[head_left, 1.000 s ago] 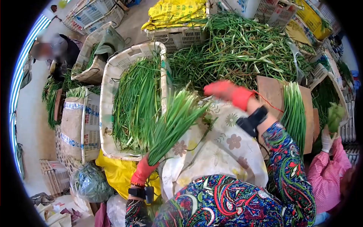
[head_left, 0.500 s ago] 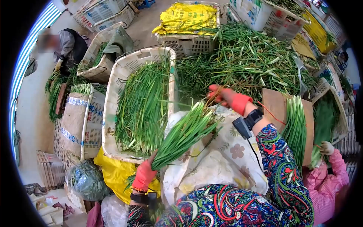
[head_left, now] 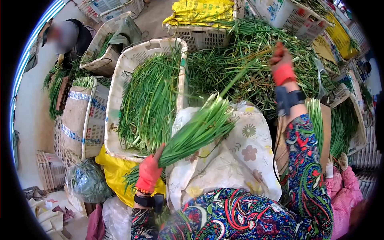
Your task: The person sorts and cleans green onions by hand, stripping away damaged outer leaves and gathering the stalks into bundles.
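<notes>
— While the left hand [head_left: 149, 174] clasps the green bunch [head_left: 200, 132] by its leafy part, where do the pale ends point?
— Away from that grip, slanting right above the flowered apron [head_left: 236, 164]. The white crate [head_left: 183, 80] stands just beyond it.
— The right hand [head_left: 282, 64]?
— Well apart, over the loose heap [head_left: 250, 90]; too blurred to tell its grip.
</notes>
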